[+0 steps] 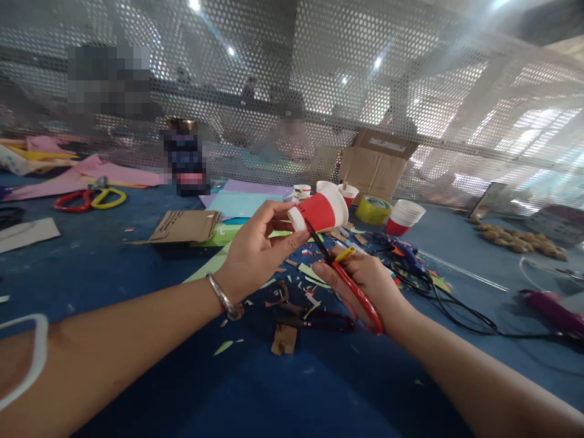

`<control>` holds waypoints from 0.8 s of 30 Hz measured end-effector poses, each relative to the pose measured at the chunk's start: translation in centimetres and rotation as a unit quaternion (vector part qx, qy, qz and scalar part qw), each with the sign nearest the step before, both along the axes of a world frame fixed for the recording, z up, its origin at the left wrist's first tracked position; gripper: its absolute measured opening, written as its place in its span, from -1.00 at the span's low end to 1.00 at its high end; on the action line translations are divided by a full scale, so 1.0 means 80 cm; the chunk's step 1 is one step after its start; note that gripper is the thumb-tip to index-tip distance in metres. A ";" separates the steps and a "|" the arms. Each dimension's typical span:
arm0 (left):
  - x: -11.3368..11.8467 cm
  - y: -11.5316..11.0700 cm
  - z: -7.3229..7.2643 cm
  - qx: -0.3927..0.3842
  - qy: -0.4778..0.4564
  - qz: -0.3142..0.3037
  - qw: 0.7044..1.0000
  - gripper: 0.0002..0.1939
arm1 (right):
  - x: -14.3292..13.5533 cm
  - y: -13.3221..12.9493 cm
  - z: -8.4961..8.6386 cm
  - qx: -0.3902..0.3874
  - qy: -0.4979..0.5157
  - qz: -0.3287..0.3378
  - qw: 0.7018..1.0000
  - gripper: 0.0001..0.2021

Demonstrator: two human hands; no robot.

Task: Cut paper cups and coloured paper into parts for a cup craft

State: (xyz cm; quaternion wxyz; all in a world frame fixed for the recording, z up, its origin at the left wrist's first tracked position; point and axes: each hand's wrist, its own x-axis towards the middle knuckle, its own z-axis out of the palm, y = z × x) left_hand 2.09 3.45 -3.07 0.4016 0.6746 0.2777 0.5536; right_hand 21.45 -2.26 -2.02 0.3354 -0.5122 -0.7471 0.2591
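My left hand grips a red and white paper cup, tilted on its side with its mouth toward the right. Thumb and fingers press around the cup's base end. In my right hand is a pair of scissors with one red and one yellow handle. Their dark blades point up and left, with the tips at the cup's red side. Whether they cut into the paper I cannot tell. Below my hands lie a second pair of scissors with dark handles, a small cardboard piece and many paper scraps.
Stacked paper cups, yellow tape and a cardboard box stand behind. A blue glue gun with a black cable lies to the right. Red-yellow scissors, flat cardboard and coloured paper are on the left side. A perforated screen rises beyond.
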 end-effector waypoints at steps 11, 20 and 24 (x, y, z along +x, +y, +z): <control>0.002 -0.010 -0.005 -0.006 0.055 0.005 0.998 -0.59 | 0.000 -0.004 0.004 0.002 0.004 0.002 1.000 -0.68; 0.012 -0.014 0.007 -0.244 -0.103 -0.088 0.960 -0.67 | -0.005 -0.001 0.000 -0.008 0.017 -0.024 1.000 -0.61; 0.014 -0.011 0.009 -0.279 -0.141 -0.083 0.946 -0.73 | -0.004 -0.001 0.003 -0.013 0.011 -0.021 1.000 -0.59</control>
